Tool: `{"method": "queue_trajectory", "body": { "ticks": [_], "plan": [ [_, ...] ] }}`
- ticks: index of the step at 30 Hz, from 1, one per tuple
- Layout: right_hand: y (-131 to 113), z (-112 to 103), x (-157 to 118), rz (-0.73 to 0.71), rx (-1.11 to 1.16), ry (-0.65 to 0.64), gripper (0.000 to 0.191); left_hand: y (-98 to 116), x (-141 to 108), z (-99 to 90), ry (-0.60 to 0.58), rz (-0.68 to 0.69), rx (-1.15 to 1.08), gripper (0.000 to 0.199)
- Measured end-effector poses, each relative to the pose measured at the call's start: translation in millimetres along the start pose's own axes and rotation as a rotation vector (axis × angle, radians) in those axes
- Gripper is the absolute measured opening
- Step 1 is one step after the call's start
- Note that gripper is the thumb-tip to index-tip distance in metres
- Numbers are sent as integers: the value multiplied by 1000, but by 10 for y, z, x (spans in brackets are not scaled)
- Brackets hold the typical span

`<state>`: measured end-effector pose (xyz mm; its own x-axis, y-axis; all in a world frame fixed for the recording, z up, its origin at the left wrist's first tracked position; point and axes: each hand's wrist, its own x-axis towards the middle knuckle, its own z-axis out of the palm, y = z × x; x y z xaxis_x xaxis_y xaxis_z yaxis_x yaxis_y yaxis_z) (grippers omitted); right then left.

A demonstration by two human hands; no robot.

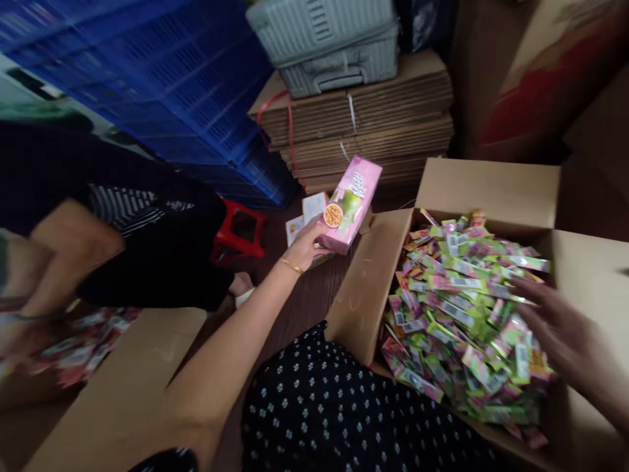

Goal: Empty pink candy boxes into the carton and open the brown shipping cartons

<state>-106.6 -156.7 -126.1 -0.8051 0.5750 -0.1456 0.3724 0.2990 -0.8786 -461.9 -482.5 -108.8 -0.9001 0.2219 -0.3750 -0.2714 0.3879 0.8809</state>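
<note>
Black, white-flowered fabric [319,400] is filling the lower centre; the left hand [305,246] is gripping a pink-and-green cardboard box [354,196] mid-frame, contents hidden, while the right hand [557,321], fingers spread, is hovering near plentiful slim pink-and-green sachets [457,308] lying loose in a brown cardboard carton [486,187], right.

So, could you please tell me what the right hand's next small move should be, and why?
I would probably have the right hand gather a few sachets: it appears empty, spread at the right side of the heap in the open carton, while the left hand already holds the pink box.
</note>
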Motion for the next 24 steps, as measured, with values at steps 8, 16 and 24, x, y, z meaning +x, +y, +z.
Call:
{"method": "queue_trajectory", "body": {
  "ticks": [8,16,24],
  "plan": [
    [-43,330,-164,440,992,39,82,16,-1846,1939,-509,455,286,84],
    [215,-331,-36,211,397,197,47,-60,-1888,2264,-727,740,557,86],
    [-139,-307,-101,18,-296,-25,61,452,-1801,2158,-679,1327,850,68]
  ]
}}
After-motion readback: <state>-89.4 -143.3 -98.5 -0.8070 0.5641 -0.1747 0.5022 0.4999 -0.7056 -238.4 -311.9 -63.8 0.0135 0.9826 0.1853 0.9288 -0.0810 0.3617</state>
